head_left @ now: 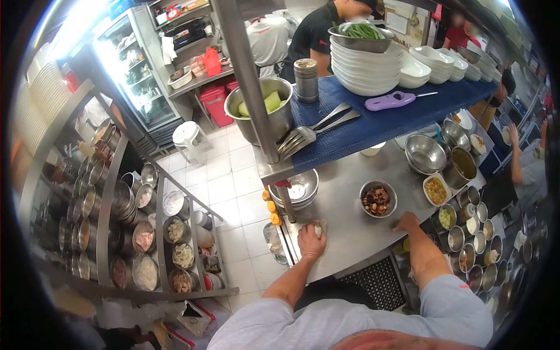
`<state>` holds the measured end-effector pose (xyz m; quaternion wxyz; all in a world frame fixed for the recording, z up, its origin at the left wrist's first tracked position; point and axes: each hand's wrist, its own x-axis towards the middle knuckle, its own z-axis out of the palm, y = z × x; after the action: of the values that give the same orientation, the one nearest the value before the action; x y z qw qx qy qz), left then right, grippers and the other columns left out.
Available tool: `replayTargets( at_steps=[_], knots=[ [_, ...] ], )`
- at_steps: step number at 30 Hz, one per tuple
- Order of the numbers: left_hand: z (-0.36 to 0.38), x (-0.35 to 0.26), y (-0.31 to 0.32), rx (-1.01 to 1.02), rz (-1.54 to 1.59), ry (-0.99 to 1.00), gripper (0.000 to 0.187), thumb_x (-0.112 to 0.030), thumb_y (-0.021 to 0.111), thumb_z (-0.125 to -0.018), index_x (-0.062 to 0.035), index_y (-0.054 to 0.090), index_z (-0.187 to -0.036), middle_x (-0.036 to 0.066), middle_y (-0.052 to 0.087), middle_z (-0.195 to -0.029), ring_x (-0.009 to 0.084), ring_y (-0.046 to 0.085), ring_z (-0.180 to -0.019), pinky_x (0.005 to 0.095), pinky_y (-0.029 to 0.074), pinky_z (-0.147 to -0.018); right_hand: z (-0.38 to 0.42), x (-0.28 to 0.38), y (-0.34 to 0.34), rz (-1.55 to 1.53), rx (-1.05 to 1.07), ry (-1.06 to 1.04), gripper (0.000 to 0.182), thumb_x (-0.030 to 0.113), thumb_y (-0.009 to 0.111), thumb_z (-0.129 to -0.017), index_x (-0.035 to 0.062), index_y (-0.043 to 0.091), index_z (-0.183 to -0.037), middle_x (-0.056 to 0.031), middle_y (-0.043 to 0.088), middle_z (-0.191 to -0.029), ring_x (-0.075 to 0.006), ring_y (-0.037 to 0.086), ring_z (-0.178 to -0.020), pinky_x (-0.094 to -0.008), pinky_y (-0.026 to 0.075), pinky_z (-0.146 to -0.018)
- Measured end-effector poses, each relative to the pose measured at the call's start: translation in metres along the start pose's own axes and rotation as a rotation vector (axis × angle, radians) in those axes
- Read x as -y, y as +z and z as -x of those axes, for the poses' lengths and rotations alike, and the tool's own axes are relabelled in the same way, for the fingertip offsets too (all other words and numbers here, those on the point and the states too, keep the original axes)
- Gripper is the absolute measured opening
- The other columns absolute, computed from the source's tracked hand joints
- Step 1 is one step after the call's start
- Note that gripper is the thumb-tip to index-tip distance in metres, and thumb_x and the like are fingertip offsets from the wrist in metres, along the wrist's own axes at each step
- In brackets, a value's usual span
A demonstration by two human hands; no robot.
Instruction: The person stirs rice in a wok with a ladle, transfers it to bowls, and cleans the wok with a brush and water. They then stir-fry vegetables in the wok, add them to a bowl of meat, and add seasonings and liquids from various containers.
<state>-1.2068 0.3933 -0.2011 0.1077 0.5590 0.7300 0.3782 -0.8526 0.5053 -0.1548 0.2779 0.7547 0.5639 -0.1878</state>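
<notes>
On the steel counter (344, 245), near its left edge, my left hand (311, 240) is closed on a crumpled pale cloth (320, 228). My right hand (407, 222) rests by the counter's front edge, its fingers bent and pointing left; whether anything is under them is hidden. Between and beyond the hands stands a steel bowl (392, 207) with dark reddish-brown pieces of food (376, 200). Stacked steel bowls (303, 189) sit behind my left hand, beside the shelf post.
A raised shelf with a blue mat (350, 131) holds white dishes (361, 73), forks (315, 131) and a purple lighter (392, 101). Ingredient containers (455, 238) line the right. A rack (105, 221) stands left. Other people (318, 38) stand behind and at the right.
</notes>
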Motion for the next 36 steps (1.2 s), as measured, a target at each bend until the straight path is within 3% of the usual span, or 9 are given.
replayTargets(
  at_steps=[5, 12, 14, 16, 18, 19, 21, 27, 36],
  knots=[
    [0.001, 0.001, -0.001, -0.024, 0.001, 0.033, 0.038, -0.026, 0.066, -0.076, -0.0065, 0.057, -0.107, 0.018, 0.059, -0.1, 0.0364, 0.054, -0.096, 0.0454, 0.044, -0.084, -0.016, -0.003, 0.01, 0.022, -0.053, 0.014, 0.088, 0.056, 0.084, -0.058, 0.0058, 0.056, -0.126, -0.0086, 0.059, -0.126, -0.0278, 0.058, -0.114, -0.0413, 0.05, -0.089],
    [0.001, -0.001, 0.0, -0.029, -0.026, 0.028, 0.04, -0.027, 0.068, -0.074, -0.0076, 0.057, -0.107, 0.017, 0.058, -0.1, 0.0345, 0.055, -0.094, 0.0453, 0.044, -0.082, -0.038, -0.007, 0.021, 0.059, -0.017, 0.012, 0.085, 0.053, 0.086, -0.058, 0.0061, 0.058, -0.123, -0.0075, 0.06, -0.125, -0.0271, 0.059, -0.113, -0.0417, 0.05, -0.087],
    [0.003, 0.003, 0.001, -0.019, -0.03, 0.008, 0.038, -0.026, 0.067, -0.074, -0.0077, 0.058, -0.106, 0.017, 0.058, -0.1, 0.0356, 0.054, -0.095, 0.0456, 0.043, -0.084, -0.038, -0.011, 0.027, 0.091, -0.138, -0.054, 0.079, 0.053, 0.084, -0.06, 0.0073, 0.06, -0.12, -0.0077, 0.061, -0.123, -0.0268, 0.059, -0.112, -0.0416, 0.051, -0.087],
    [0.002, 0.007, 0.007, 0.008, 0.006, 0.002, 0.037, -0.026, 0.066, -0.075, -0.007, 0.058, -0.106, 0.018, 0.059, -0.101, 0.0371, 0.053, -0.096, 0.0458, 0.042, -0.087, -0.035, -0.007, 0.022, 0.008, -0.024, -0.03, 0.073, 0.053, 0.082, -0.062, 0.0081, 0.063, -0.116, -0.0086, 0.063, -0.119, -0.0269, 0.06, -0.111, -0.0426, 0.05, -0.087],
    [0.003, 0.006, 0.009, 0.024, 0.059, 0.027, 0.037, -0.024, 0.066, -0.075, -0.0051, 0.058, -0.106, 0.019, 0.058, -0.104, 0.0379, 0.053, -0.099, 0.0456, 0.041, -0.089, 0.0, 0.006, 0.006, -0.039, 0.009, 0.108, 0.063, 0.052, 0.08, -0.066, 0.0117, 0.067, -0.113, -0.0088, 0.067, -0.111, -0.0314, 0.062, -0.105, -0.0495, 0.046, -0.09],
    [0.004, 0.0, 0.001, 0.015, 0.064, 0.035, 0.037, -0.022, 0.065, -0.075, -0.0041, 0.057, -0.106, 0.019, 0.058, -0.105, 0.0382, 0.052, -0.101, 0.0456, 0.041, -0.09, -0.006, 0.006, 0.003, -0.033, 0.132, 0.136, 0.073, 0.054, 0.083, -0.059, 0.0097, 0.066, -0.114, -0.0091, 0.066, -0.115, -0.0291, 0.063, -0.106, -0.0469, 0.048, -0.09],
    [0.002, -0.005, -0.001, 0.004, 0.074, 0.038, 0.037, -0.019, 0.064, -0.075, -0.0027, 0.056, -0.107, 0.021, 0.057, -0.107, 0.0391, 0.051, -0.103, 0.0461, 0.039, -0.091, 0.005, 0.008, 0.0, -0.053, 0.035, 0.077, 0.062, 0.05, 0.081, -0.066, 0.0102, 0.067, -0.111, -0.007, 0.068, -0.108, -0.0326, 0.063, -0.099, -0.0454, 0.046, -0.083],
    [0.004, -0.002, 0.004, -0.019, 0.019, 0.066, 0.04, -0.018, 0.062, -0.073, -0.0036, 0.056, -0.11, 0.02, 0.057, -0.104, 0.0385, 0.051, -0.101, 0.0466, 0.04, -0.088, 0.008, 0.008, -0.003, -0.071, 0.023, 0.066, 0.058, 0.046, 0.085, -0.062, 0.0106, 0.069, -0.105, -0.0034, 0.068, -0.104, -0.0285, 0.064, -0.088, -0.0453, 0.044, -0.073],
    [0.004, 0.002, 0.006, -0.017, 0.04, 0.058, 0.04, -0.018, 0.063, -0.074, -0.0035, 0.056, -0.11, 0.02, 0.056, -0.104, 0.0385, 0.05, -0.101, 0.0464, 0.039, -0.089, 0.01, 0.012, 0.001, -0.048, -0.035, 0.097, 0.054, 0.046, 0.083, -0.064, 0.0097, 0.069, -0.103, -0.0067, 0.069, -0.096, -0.0322, 0.064, -0.088, -0.044, 0.042, -0.075]
  ],
)
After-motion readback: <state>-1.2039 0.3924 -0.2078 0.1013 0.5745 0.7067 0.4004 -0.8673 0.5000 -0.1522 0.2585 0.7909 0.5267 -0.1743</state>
